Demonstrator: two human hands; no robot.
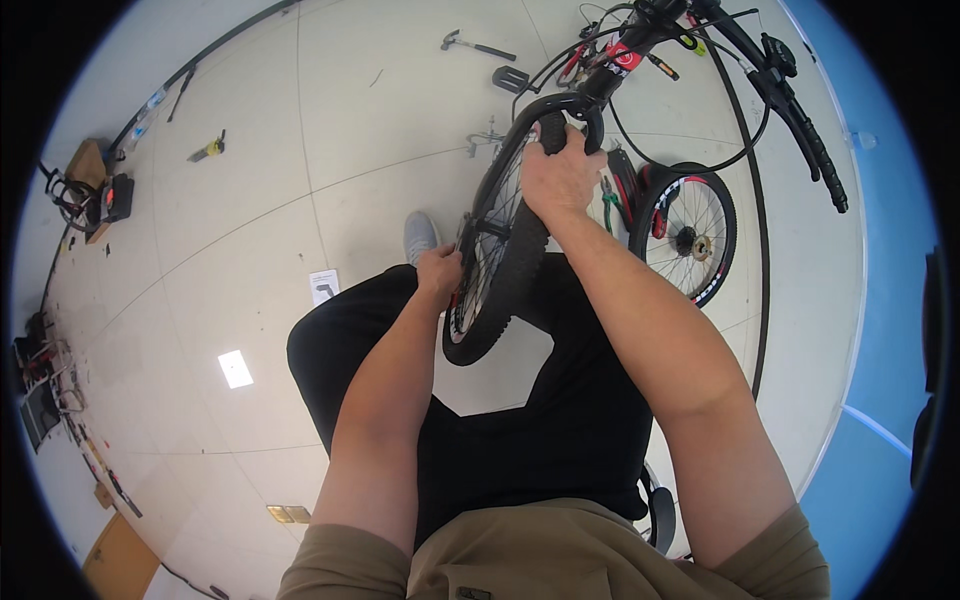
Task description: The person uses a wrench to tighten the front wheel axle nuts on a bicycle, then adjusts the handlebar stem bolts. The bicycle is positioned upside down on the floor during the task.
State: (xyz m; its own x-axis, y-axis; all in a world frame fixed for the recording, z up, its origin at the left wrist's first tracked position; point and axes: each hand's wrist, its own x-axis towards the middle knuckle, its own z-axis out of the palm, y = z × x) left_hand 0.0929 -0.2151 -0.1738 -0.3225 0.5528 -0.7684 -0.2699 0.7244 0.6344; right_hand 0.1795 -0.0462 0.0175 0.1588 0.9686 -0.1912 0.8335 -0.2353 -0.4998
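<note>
Between my knees stands a bicycle wheel [515, 260] with a black knobby tyre, set between the legs of a black fork [492, 190]. My right hand [563, 175] is wrapped over the top of the tyre, just below the fork crown. On the wheel's left side, my left hand [440, 275] is closed at the lower end of the fork leg, near the hub. Its fingertips and whatever they grip are hidden. Above the fork, the black handlebar [790, 115] with its grip and cables reaches to the upper right.
A second wheel [690, 240] lies on the floor at right, beside green-handled pliers [608, 200]. Farther off lie a hammer [478, 46], a black pedal [510, 78] and a yellow-and-black tool [208, 147]. A paper leaflet [324, 287] is by my left knee. A blue wall [880, 330] bounds the right.
</note>
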